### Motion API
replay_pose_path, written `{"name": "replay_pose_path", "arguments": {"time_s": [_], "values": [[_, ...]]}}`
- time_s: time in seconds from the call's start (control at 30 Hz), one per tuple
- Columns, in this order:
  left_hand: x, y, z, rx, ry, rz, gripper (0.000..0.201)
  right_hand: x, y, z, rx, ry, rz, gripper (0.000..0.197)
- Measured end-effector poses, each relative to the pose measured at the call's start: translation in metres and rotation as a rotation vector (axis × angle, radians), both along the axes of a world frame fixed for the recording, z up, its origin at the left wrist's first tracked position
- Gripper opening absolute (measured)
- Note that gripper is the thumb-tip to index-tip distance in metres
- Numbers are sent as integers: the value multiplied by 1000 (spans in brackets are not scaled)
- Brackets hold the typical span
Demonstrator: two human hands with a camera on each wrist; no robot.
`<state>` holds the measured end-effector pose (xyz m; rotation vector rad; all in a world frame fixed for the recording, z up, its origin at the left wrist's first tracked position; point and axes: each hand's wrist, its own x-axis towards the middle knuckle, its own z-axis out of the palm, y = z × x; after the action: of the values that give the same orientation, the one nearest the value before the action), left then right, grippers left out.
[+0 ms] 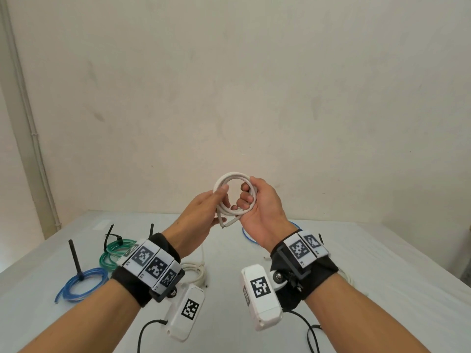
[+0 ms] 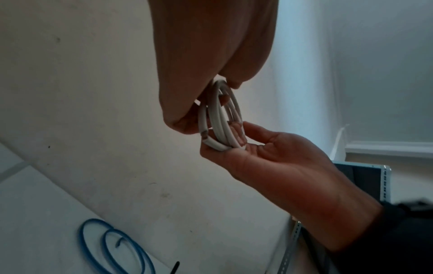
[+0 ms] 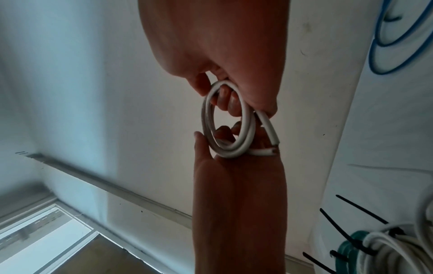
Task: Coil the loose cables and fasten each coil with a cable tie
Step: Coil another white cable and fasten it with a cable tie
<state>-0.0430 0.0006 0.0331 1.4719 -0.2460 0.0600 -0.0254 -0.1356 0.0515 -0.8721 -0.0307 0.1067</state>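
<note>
Biggest worry here: the white cable coil [image 1: 233, 197] has no tie on it yet, so it's only held together by fingers, and this stuff looks stiff and springy enough that I'd guess the loops pop open the second one hand lets go to fetch a tie. The coil sits up in the air between both hands, well above the table [image 1: 356, 250]. The right hand [image 1: 260, 212] has its fingers curled through the ring and clamps the right side of the bundle, while the left hand [image 1: 204, 215] pinches the left side with thumb and fingertips. Second risk, smaller: the two cut ends [image 1: 225, 223] stick out loose at the bottom, just under the left fingers, and could slip out and unwind a turn if that pinch relaxes. Third: I can't spot a spare tie near either hand; the black ones below and left of the left wrist look already used on the blue coil [image 1: 81, 284] and the green coil [image 1: 116, 252]. Looks-wise, the cable is round, smooth, off-white, wound into roughly three tight loops that don't quite lie flat together, with bare conductor showing at the tips in the right wrist view.
</note>
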Motion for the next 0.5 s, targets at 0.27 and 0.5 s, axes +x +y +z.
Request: {"name": "replay_pose_path", "arguments": {"time_s": [0.27, 0.5], "values": [[2, -3, -2, 303, 142, 70, 46, 2, -3, -7, -140, -67, -134, 34], [4, -3, -1, 148, 214, 24, 44, 0, -3, -4, -269, -156, -204, 31]]}}
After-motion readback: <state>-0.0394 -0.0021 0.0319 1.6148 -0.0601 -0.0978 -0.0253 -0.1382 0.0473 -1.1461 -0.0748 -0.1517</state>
